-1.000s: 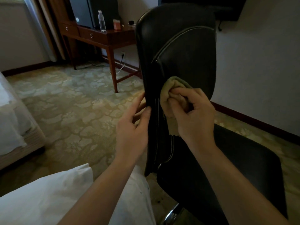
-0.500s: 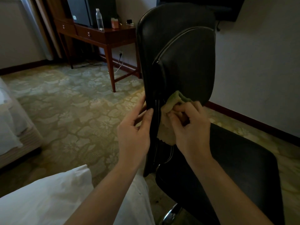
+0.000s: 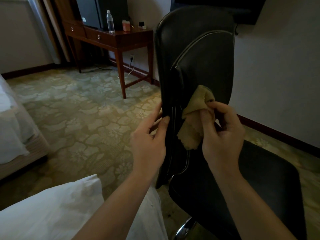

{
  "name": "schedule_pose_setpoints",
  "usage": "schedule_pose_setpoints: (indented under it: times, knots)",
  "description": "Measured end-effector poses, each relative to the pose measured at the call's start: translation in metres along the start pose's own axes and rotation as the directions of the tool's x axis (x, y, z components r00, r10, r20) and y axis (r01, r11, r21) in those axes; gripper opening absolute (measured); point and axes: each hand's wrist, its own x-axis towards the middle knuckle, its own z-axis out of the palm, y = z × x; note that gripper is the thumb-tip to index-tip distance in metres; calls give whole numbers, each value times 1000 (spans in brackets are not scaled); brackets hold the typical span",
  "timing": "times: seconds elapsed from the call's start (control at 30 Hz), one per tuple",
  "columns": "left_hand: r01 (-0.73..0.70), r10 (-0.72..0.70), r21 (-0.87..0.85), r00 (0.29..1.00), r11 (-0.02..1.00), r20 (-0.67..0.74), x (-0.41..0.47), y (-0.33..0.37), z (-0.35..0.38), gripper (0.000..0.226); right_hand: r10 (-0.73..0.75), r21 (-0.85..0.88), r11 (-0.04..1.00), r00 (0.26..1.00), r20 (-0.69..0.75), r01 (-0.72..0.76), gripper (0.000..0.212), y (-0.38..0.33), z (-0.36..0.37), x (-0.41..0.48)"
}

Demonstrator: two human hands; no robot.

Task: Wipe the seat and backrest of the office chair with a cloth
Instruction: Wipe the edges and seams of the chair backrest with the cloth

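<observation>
My right hand (image 3: 223,135) holds the cloth (image 3: 192,125) lower on the backrest (image 3: 199,54) than a second ago, fingers (image 3: 206,118) pinching it. My left hand (image 3: 149,141) grips the edge. The seat (image 3: 259,179) comes next, I judge.

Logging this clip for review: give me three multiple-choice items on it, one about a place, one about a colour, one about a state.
1. Where does the water bottle stand?
A. on the wooden desk
B. on the carpet
C. on the chair seat

2. What colour is the cloth?
A. white
B. tan-yellow
C. blue

3. What is the left hand doing?
A. hanging idle
B. holding the bottle
C. gripping the edge of the backrest

Answers:
A: the bottle stands upright on the desk top.
B: the cloth shows tan-yellow against the black backrest.
C: its thumb and fingers pinch the backrest's edge, while the right hand holds the cloth.
</observation>
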Motion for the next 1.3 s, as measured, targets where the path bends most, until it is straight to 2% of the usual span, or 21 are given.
schedule_pose_setpoints:
  times: [0.1, 0.23, 0.53, 0.6, 0.67, 0.73, 0.9, 0.97, 1.03, 1.1, 1.17, 1.3]
  knots:
    - [5, -5, -5, 1000, 1000, 0, 0, -1, 1, 43, -18, -147, 988, 992, 126, 37, 33, 7, 9, -2]
    - [4, -4, 19, 1000, 1000, -1, 0, -4, 1, 43, -71, -206, 974, 992, 107, 92, 40, 8, 20, -1]
    - [1, 1, 55, 1000, 999, -27, 0, -8, 2, 44, -157, -273, 951, 988, -10, 149, 20, 3, 38, 4]
    - [-9, 11, 63, 999, 998, -32, 0, -10, 3, 44, -126, -192, 974, 992, -5, 122, 17, 1, 34, 5]
    - [-13, 15, 59, 999, 998, -37, 0, -11, 4, 43, -8, -24, 1000, 1000, -5, 7, 16, -3, 26, 6]
    - [-22, 25, 68, 999, 997, -42, 0, -11, 5, 43, 85, 74, 994, 996, -8, -84, 13, -7, 14, 8]
    - [-37, 41, 84, 998, 996, -48, -1, -10, 5, 43, 174, 248, 951, 982, 68, -185, 13, -8, -7, 10]
    - [-34, 37, 76, 999, 997, -39, -1, -10, 5, 43, 134, 175, 973, 987, 93, -149, 13, -5, -15, 7]
    - [-18, 20, 70, 999, 997, -30, -1, -9, 5, 43, 23, -44, 999, 990, 137, -17, 18, -3, -17, 2]
    - [-9, 12, 80, 999, 997, -30, -2, -10, 6, 42, -68, -200, 974, 978, 195, 108, 20, 1, -10, -5]
    - [-1, 4, 84, 999, 996, -37, -2, -11, 6, 43, -111, -270, 949, 972, 205, 165, 17, 8, 1, -9]
    - [-6, 11, 112, 999, 994, -44, -1, -13, 5, 43, -92, -274, 955, 991, 100, 117, 21, 9, 18, -8]
